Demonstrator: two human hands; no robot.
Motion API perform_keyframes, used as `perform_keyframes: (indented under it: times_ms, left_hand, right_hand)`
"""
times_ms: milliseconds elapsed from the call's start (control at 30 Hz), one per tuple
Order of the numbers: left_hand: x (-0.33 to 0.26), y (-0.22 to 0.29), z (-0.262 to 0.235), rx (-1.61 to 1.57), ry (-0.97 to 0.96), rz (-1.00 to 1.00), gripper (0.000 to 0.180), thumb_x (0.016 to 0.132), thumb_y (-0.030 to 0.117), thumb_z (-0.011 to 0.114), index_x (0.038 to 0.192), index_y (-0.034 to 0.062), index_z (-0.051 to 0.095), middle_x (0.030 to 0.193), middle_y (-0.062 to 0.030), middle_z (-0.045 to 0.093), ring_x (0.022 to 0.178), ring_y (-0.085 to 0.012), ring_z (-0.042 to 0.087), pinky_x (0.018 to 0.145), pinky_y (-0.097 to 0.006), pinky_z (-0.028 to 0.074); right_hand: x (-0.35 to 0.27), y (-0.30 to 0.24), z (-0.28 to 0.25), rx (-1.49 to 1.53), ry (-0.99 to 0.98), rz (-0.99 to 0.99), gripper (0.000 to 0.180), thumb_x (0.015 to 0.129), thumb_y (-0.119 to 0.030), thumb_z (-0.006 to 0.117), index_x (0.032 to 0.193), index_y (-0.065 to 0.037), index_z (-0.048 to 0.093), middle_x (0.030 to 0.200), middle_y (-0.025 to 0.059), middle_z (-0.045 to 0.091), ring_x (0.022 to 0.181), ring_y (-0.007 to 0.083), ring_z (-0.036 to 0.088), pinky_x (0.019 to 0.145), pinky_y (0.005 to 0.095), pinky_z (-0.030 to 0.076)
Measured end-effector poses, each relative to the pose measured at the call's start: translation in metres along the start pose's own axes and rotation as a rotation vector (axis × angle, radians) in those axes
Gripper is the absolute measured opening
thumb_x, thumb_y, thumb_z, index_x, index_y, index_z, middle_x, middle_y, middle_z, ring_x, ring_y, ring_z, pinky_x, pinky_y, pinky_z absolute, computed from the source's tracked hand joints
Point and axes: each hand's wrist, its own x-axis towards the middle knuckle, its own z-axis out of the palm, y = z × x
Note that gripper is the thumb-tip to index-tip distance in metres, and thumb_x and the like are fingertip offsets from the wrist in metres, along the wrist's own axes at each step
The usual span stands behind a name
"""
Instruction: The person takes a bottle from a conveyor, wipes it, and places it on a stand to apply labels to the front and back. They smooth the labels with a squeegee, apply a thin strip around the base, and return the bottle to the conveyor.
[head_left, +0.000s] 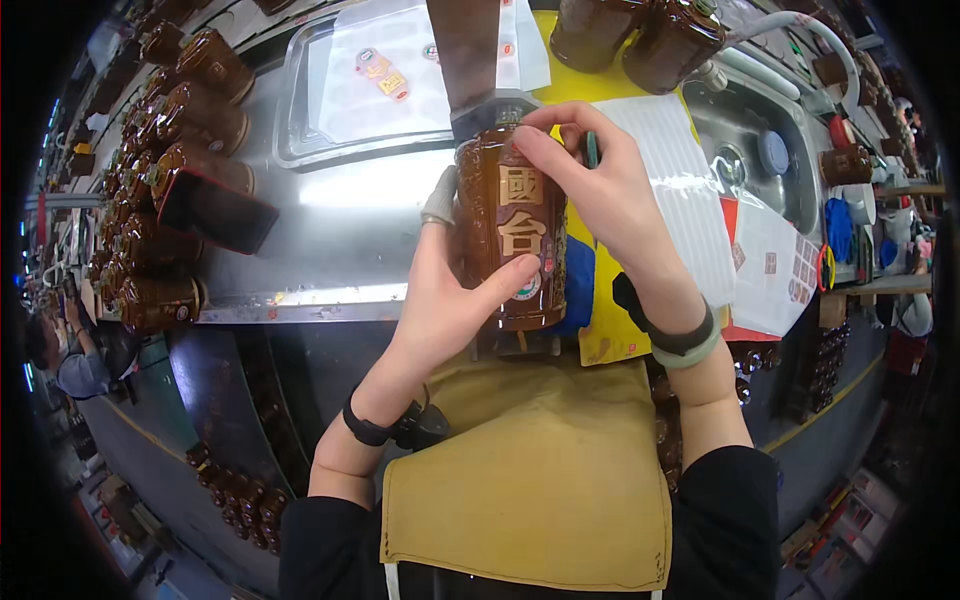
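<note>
Bright overhead light glares off the steel tabletop (370,190) at ten o'clock — fisheye edges bend, blur and darken.

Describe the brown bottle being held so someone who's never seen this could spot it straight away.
Start at the long steel table with the shallow metal tray. Just right of centre, above the tan apron, the left hand and right hand grip one glossy brown bottle. Unlike the bottles lined along the table's left edge, it faces the camera, showing gold label panels.

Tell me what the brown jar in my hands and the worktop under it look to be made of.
Brown jar: probably glazed ceramic, maybe glass; glossy, with bright glints and paper labels. Worktop: looks like brushed stainless steel, grey and mirroring the light.
</note>
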Motion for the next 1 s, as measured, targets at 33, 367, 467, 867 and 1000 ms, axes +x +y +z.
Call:
perform_keyframes:
  times_ms: [33, 367, 467, 867, 1000]
  left_hand:
    - [0.0003, -0.0001, 0.0001, -0.007, 0.001, -0.004, 0.091, 0.094, 0.006, 0.080, 0.163, -0.0027, 0.020, 0.153, -0.0166, 0.048, 0.138, -0.0232, 0.054, 0.113, -0.040, 0.049]
    - [-0.0017, -0.0002, -0.0001, -0.028, -0.019, -0.016, 0.091, 0.093, 0.006, 0.082, 0.162, -0.0021, 0.023, 0.151, -0.0160, 0.049, 0.137, -0.0229, 0.054, 0.114, -0.040, 0.049]
    - [-0.0012, -0.0017, -0.0004, -0.029, -0.018, 0.000, 0.090, 0.093, 0.007, 0.082, 0.161, -0.0017, 0.024, 0.150, -0.0159, 0.049, 0.137, -0.0232, 0.055, 0.113, -0.040, 0.049]
    - [-0.0030, -0.0010, -0.0007, -0.018, -0.009, -0.020, 0.089, 0.093, 0.008, 0.083, 0.160, -0.0011, 0.025, 0.149, -0.0162, 0.050, 0.135, -0.0237, 0.057, 0.112, -0.041, 0.051]
    - [-0.0033, -0.0010, -0.0012, -0.018, -0.023, -0.024, 0.091, 0.093, 0.009, 0.083, 0.162, -0.0012, 0.024, 0.151, -0.0173, 0.048, 0.138, -0.0243, 0.055, 0.115, -0.041, 0.048]
  right_hand:
    - [0.0012, -0.0020, 0.0005, -0.016, 0.005, 0.026, 0.034, 0.093, -0.029, 0.082, 0.107, 0.000, 0.074, 0.083, -0.0031, 0.053, 0.080, 0.0077, 0.050, 0.072, 0.0249, 0.046]
    - [0.0015, -0.0084, 0.0026, -0.024, 0.005, 0.057, 0.035, 0.093, -0.031, 0.082, 0.106, 0.001, 0.073, 0.085, -0.0016, 0.060, 0.081, 0.0075, 0.052, 0.074, 0.0253, 0.048]
    - [0.0019, -0.0081, 0.0024, -0.024, 0.005, 0.052, 0.035, 0.093, -0.031, 0.082, 0.105, 0.000, 0.073, 0.085, -0.0019, 0.059, 0.080, 0.0074, 0.052, 0.074, 0.0253, 0.048]
    - [0.0019, -0.0081, 0.0015, 0.010, -0.017, 0.070, 0.035, 0.094, -0.031, 0.082, 0.107, 0.000, 0.073, 0.087, -0.0027, 0.059, 0.081, 0.0060, 0.052, 0.073, 0.0241, 0.046]
    - [0.0045, -0.0033, -0.0028, 0.081, -0.048, 0.140, 0.036, 0.097, -0.032, 0.080, 0.111, 0.000, 0.072, 0.092, -0.0025, 0.060, 0.084, 0.0059, 0.052, 0.077, 0.0237, 0.046]
